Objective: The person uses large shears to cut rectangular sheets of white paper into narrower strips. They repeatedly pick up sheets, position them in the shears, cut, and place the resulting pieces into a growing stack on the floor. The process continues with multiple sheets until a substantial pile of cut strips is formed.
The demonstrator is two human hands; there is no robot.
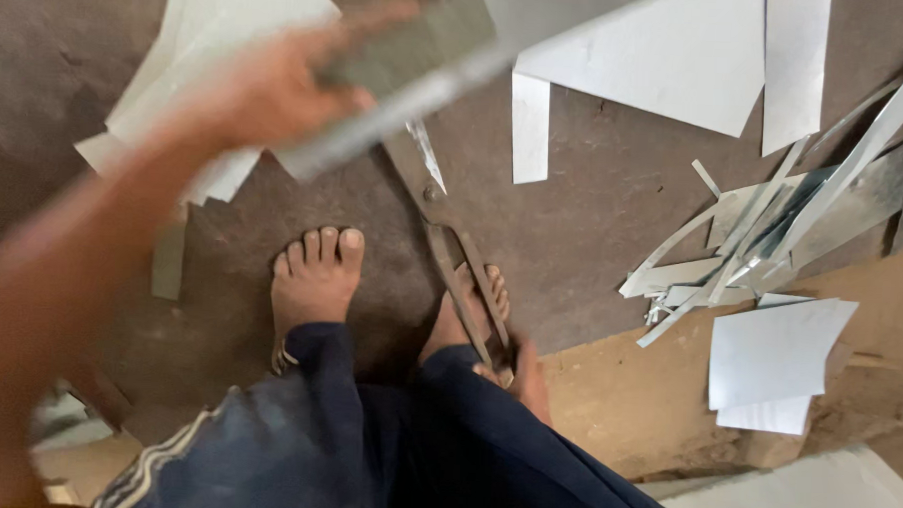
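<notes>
Head view, looking down past my knees to the floor. My left hand [267, 92] is raised near the lens and blurred, its fingers curled shut around one end of a long grey sheet-metal strip [418, 78]; the strip runs up and to the right from the fingertips, and beyond them it meets the edge of a large pale metal sheet [659, 51], though the blur leaves it unclear whether the two are one piece. I judge the lifted grip serves to keep the work clear of the floor and in line with the blades. My right hand [529, 379] sits low beside my right knee, fingers closed about the handle ends of a pair of long tin snips [466, 275]; how tightly they close I cannot tell, since the trouser leg covers part of the hand. The snips reach away from those fingers, past my bare right foot [469, 315], to a pivot and blade tip just below the strip. My left foot [316, 274] stands flat, well to the left of the handles. To the right of the right-hand fingers, well apart, lies a heap of narrow offcut strips [742, 249], with flat cut pieces [773, 350] nearer on a tan board [627, 390].
</notes>
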